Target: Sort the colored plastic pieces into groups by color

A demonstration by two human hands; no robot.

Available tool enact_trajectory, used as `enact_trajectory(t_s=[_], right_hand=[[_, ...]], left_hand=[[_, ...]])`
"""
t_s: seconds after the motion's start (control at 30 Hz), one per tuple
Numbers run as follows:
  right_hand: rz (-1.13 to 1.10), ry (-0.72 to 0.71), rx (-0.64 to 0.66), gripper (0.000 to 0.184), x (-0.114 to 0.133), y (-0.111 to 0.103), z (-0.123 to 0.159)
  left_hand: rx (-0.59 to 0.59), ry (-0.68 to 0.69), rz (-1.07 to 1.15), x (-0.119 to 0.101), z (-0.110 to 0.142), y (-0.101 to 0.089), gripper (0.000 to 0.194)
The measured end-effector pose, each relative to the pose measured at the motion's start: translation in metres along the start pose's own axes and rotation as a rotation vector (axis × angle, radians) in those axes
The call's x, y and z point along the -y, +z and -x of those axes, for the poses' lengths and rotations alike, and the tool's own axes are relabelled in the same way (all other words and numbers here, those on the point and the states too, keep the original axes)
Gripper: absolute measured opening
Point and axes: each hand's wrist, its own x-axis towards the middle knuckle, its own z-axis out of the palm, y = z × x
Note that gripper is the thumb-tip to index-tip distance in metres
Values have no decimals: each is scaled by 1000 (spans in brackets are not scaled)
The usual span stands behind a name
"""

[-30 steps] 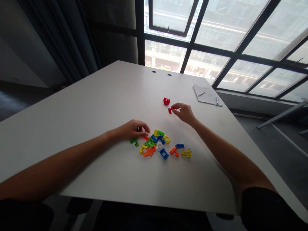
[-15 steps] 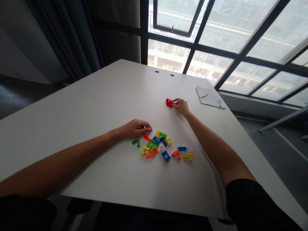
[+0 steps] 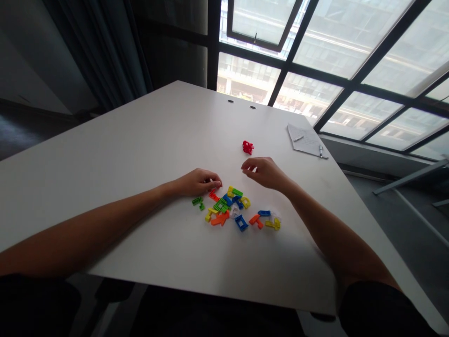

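A loose pile of colourful plastic toy pieces lies on the white table, among them a green piece (image 3: 220, 205), an orange piece (image 3: 220, 218) and a blue square piece (image 3: 241, 223). At the pile's far left edge rests my left hand (image 3: 201, 182), its fingers curled and closed on a small red plastic piece (image 3: 220, 186), mostly hidden. An orange-red piece (image 3: 213, 195) lies just below those fingertips. My right hand (image 3: 261, 171) hovers beyond the pile, fingers bent and apart from the thumb, holding nothing. Farther off, a red cluster of joined pieces (image 3: 248, 147) stands alone.
On the white table (image 3: 140, 140), a sheet of paper (image 3: 306, 139) with pens on it lies at the far right. Two round cable holes sit near the far edge. Windows rise behind, and a dark curtain (image 3: 101, 51) hangs at the left.
My right hand has let go of the red cluster and drawn back toward the pile. The cluster stays on the table. My left hand has hardly moved.
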Motion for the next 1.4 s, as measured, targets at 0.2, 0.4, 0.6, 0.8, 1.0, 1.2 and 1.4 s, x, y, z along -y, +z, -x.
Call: enact_trajectory(t_s=[0.2,0.4,0.6,0.8,1.0,1.2,1.4], right_hand=[[-43,-43,201,39,28,18,41],[-116,44,261,54,24,16,52],[128,22,247,22,33,-14,58],[285,45,323,15,47,-3,64],[264,71,399,30,48,10,64],[270,47,368,30,51,-3,61],[146,-92,195,30,50,4,28]], left_hand=[[2,15,-19,3,0,2,49],[-4,16,-38,3,1,2,50],[-4,21,-6,4,2,1,48],[6,-19,23,5,1,2,46],[1,-23,24,0,2,1,46],[5,-38,40,0,0,2,50],[13,-56,40,2,-1,2,46]])
